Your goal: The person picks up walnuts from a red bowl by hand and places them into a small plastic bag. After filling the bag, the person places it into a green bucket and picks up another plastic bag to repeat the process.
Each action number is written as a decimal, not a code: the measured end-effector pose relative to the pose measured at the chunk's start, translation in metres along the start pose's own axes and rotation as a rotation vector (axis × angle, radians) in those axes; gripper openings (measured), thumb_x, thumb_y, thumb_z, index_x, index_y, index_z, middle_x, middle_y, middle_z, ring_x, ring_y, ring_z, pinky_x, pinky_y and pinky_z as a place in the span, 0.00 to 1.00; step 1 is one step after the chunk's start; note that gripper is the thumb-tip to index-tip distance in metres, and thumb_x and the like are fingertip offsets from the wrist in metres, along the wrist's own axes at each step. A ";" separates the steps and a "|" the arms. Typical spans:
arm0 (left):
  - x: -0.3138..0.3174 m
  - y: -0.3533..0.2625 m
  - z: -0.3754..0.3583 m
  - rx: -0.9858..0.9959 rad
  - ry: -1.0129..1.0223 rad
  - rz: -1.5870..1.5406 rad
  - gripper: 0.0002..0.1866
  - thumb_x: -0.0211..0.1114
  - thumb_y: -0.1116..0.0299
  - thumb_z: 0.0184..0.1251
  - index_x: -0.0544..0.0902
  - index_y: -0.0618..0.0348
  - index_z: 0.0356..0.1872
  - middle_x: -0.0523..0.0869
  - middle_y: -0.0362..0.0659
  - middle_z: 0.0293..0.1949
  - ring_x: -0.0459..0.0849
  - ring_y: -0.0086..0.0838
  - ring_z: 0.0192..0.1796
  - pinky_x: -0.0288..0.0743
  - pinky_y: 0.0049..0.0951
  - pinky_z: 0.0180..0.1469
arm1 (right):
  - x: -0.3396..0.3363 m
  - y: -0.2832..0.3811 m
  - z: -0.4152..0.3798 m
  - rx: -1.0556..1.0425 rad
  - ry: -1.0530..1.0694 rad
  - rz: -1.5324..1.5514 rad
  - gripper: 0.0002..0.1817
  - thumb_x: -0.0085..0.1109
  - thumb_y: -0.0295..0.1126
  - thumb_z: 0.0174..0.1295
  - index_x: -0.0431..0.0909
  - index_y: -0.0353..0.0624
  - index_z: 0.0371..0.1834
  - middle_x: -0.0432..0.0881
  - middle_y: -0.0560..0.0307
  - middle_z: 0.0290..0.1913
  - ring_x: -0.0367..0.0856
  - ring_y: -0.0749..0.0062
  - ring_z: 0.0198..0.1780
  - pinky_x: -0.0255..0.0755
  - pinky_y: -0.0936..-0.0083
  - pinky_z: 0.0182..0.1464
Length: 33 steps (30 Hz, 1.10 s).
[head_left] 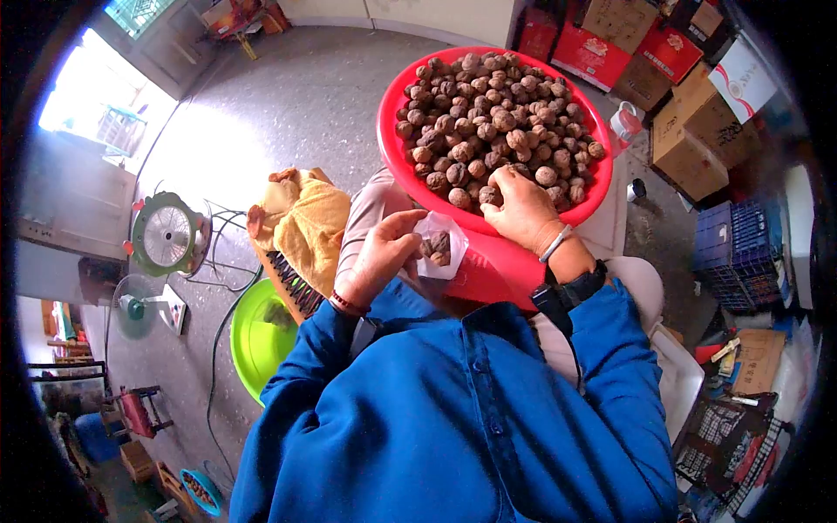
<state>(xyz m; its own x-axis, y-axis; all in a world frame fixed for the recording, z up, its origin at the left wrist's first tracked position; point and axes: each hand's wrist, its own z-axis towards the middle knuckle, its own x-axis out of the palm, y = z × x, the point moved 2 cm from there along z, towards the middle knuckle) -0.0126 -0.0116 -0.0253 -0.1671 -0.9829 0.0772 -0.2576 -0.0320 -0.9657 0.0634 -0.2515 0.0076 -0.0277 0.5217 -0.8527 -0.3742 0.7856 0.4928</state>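
A large red basin (391,155) heaped with brown walnuts (488,113) stands in front of me, above my lap. My left hand (381,255) pinches the edge of a small clear plastic bag (452,253), which hangs open near the basin's front rim. A few walnuts (436,248) lie inside this bag. At the near side of the heap is my right hand (528,213), its thumb and fingers closed around one walnut (490,195). The palm side of that hand is hidden.
A lime-green basin (248,336) sits on the floor at left, near a yellow cloth (309,227). Two fans, one a green floor fan (166,234), stand further left among cables. Cardboard boxes (697,131) and blue crates (739,253) line the right side.
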 end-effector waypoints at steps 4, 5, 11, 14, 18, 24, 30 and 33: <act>0.000 0.002 0.001 0.017 -0.002 0.005 0.26 0.57 0.77 0.68 0.74 0.68 0.68 0.85 0.42 0.37 0.83 0.22 0.28 0.81 0.22 0.24 | -0.008 0.017 -0.002 0.061 0.155 0.267 0.16 0.71 0.32 0.60 0.79 0.39 0.48 0.88 0.43 0.40 0.89 0.60 0.43 0.81 0.67 0.50; 0.000 0.002 0.001 0.011 -0.003 0.000 0.26 0.57 0.77 0.68 0.74 0.68 0.68 0.85 0.42 0.37 0.83 0.22 0.28 0.81 0.22 0.24 | -0.005 0.017 -0.004 0.061 0.155 0.268 0.16 0.71 0.32 0.60 0.79 0.39 0.48 0.88 0.43 0.40 0.89 0.60 0.43 0.81 0.67 0.50; 0.000 0.003 0.002 0.045 -0.004 0.005 0.26 0.57 0.77 0.68 0.74 0.68 0.68 0.85 0.41 0.36 0.83 0.21 0.28 0.81 0.22 0.25 | 0.001 0.022 -0.008 -0.103 0.223 0.466 0.14 0.71 0.29 0.64 0.82 0.38 0.50 0.89 0.52 0.45 0.88 0.71 0.47 0.81 0.73 0.53; -0.001 0.002 0.001 0.020 -0.003 0.015 0.26 0.57 0.77 0.68 0.74 0.68 0.68 0.85 0.41 0.35 0.82 0.21 0.27 0.81 0.22 0.25 | 0.005 0.002 -0.001 -0.073 0.077 0.377 0.13 0.71 0.32 0.61 0.82 0.39 0.45 0.87 0.48 0.41 0.87 0.60 0.43 0.81 0.66 0.47; -0.004 0.004 0.002 0.040 0.023 -0.002 0.26 0.56 0.77 0.68 0.73 0.68 0.68 0.84 0.41 0.35 0.82 0.22 0.25 0.80 0.22 0.25 | -0.006 -0.023 0.009 0.065 -0.126 0.166 0.09 0.68 0.33 0.61 0.81 0.41 0.40 0.85 0.46 0.40 0.85 0.46 0.44 0.79 0.54 0.48; -0.005 0.009 0.004 0.037 0.011 0.001 0.25 0.56 0.76 0.70 0.73 0.70 0.68 0.84 0.41 0.32 0.81 0.22 0.22 0.77 0.22 0.23 | -0.009 -0.050 0.016 0.155 -0.215 -0.082 0.12 0.66 0.31 0.62 0.79 0.43 0.48 0.82 0.42 0.47 0.83 0.41 0.49 0.78 0.50 0.52; -0.006 0.008 0.003 0.048 0.012 0.007 0.25 0.56 0.77 0.70 0.73 0.71 0.68 0.84 0.41 0.32 0.80 0.21 0.22 0.77 0.22 0.23 | -0.003 -0.046 0.015 0.177 -0.164 -0.146 0.16 0.69 0.28 0.58 0.79 0.41 0.50 0.82 0.43 0.50 0.82 0.42 0.51 0.78 0.54 0.53; -0.006 0.009 0.003 0.027 0.003 -0.022 0.25 0.56 0.77 0.70 0.73 0.70 0.68 0.84 0.40 0.33 0.81 0.21 0.22 0.78 0.22 0.24 | 0.001 -0.046 0.016 0.140 -0.145 -0.166 0.16 0.69 0.33 0.61 0.77 0.42 0.49 0.80 0.41 0.50 0.83 0.39 0.50 0.79 0.48 0.52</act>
<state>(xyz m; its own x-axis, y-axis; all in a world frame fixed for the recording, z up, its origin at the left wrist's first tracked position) -0.0105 -0.0062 -0.0350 -0.1642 -0.9814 0.0995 -0.2355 -0.0590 -0.9701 0.0952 -0.2813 -0.0133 0.1601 0.4159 -0.8952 -0.2303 0.8976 0.3758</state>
